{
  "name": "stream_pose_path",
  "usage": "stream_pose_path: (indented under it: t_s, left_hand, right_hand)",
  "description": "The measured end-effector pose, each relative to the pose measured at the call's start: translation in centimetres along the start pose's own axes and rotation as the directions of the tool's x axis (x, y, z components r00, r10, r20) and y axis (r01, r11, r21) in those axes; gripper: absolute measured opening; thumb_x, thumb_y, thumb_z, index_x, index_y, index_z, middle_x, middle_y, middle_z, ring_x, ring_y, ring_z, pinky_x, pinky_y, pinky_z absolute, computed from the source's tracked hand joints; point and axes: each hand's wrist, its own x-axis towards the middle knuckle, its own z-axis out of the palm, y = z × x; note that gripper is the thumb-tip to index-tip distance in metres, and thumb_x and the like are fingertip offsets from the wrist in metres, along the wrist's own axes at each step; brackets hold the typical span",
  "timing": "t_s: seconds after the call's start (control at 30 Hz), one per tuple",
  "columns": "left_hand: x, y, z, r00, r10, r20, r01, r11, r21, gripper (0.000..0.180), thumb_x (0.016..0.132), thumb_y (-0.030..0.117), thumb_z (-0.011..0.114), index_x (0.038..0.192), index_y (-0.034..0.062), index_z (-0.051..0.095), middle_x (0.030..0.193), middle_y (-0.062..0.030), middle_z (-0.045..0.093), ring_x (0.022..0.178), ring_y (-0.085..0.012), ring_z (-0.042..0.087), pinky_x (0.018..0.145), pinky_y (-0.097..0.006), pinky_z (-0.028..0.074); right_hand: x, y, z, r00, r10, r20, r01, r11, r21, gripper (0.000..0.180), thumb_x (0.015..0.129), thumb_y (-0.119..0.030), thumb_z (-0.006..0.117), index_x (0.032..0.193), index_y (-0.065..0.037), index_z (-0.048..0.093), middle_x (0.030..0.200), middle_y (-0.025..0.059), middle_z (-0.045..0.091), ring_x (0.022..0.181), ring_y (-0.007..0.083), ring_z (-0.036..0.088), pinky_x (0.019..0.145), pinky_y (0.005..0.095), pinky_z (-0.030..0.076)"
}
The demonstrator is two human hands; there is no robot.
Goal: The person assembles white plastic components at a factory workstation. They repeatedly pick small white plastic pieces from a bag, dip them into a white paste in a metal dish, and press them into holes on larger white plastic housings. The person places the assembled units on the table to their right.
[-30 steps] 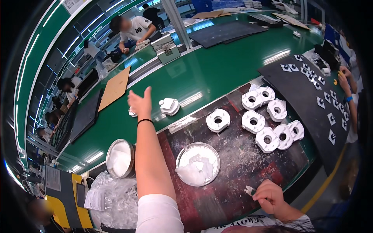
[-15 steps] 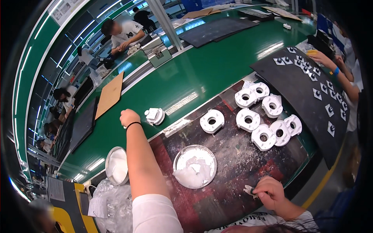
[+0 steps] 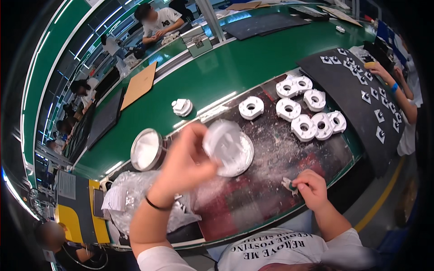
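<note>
My left hand (image 3: 187, 158), smeared by motion, grips a whitish round plastic part (image 3: 221, 137) between thumb and fingers. The part hangs over the round dish (image 3: 250, 159) of white paste and hides much of it. At the table's near right, my right hand (image 3: 312, 187) is closed, pinching a small crumpled whitish scrap (image 3: 288, 184) with something dark green at the fingertips. A round metal bowl (image 3: 147, 150) of white material stands left of my left hand. Several white ring-shaped housings (image 3: 288, 109) sit on the worn board beyond, one (image 3: 251, 108) apart from the others.
A white assembly (image 3: 182, 107) rests on the green table surface (image 3: 244, 63). Clear plastic bags (image 3: 135, 192) lie at the left. On the right, a black sheet (image 3: 337, 86) carries several small diamond-shaped parts; another person's hand (image 3: 379, 72) is beside it. Cardboard (image 3: 139, 86) lies far left.
My left hand has come back from the green surface toward the dish, now with a round part visible in it. The view has shifted; my right hand keeps its pinch.
</note>
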Motion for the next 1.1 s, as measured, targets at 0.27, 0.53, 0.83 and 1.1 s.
stream_pose_path:
  t_s: [0.27,0.53,0.83,1.1]
  left_hand:
    - [-11.3,-9.7,8.0,0.987,-0.157,0.026,0.148,0.845,-0.514,0.069,0.076,-0.011,0.057,0.137,0.0066,0.029,0.128,-0.0091,0.044,0.118,-0.0189,0.044,0.101,-0.033,0.036]
    - [-13.2,-9.6,9.2,0.977,-0.209,-0.039,0.173,0.887,-0.428,0.049,0.078,-0.004,0.062,0.120,0.0041,0.037,0.113,-0.0111,0.051,0.102,-0.0167,0.054,0.084,-0.030,0.048]
    - [-11.6,-5.9,7.4,0.863,0.367,0.348,-0.502,0.533,0.681,0.039,0.068,0.013,0.061,0.107,0.0144,0.058,0.082,-0.0039,0.049,0.077,-0.0227,0.052,0.064,-0.036,0.045]
    - [-10.6,-8.6,6.8,0.727,0.423,0.541,-0.670,0.261,0.696,0.038,0.072,0.016,0.054,0.109,0.0067,0.058,0.085,-0.0041,0.050,0.084,-0.0206,0.051,0.082,-0.038,0.044]
  right_hand:
    - [-0.3,-0.6,1.1,0.999,-0.041,0.012,0.042,0.995,-0.094,0.010,0.077,-0.001,0.057,0.083,0.000,0.064,0.076,0.0100,0.062,0.069,0.0215,0.058,0.065,0.0308,0.045]
    - [-1.0,-3.6,4.4,0.934,-0.089,0.347,0.188,0.946,-0.264,0.034,0.072,-0.021,0.070,0.101,-0.004,0.061,0.098,0.0122,0.059,0.093,0.0294,0.055,0.083,0.0389,0.043]
    - [0.3,-5.3,6.1,0.944,-0.025,0.328,0.102,0.970,-0.220,0.044,0.076,-0.026,0.070,0.113,-0.005,0.057,0.105,0.0138,0.057,0.098,0.0313,0.054,0.086,0.0391,0.043]
    - [-0.4,-4.3,1.7,0.974,-0.006,0.225,0.085,0.936,-0.342,0.036,0.078,-0.020,0.066,0.109,-0.004,0.059,0.094,0.0098,0.062,0.084,0.0263,0.059,0.076,0.0370,0.046]
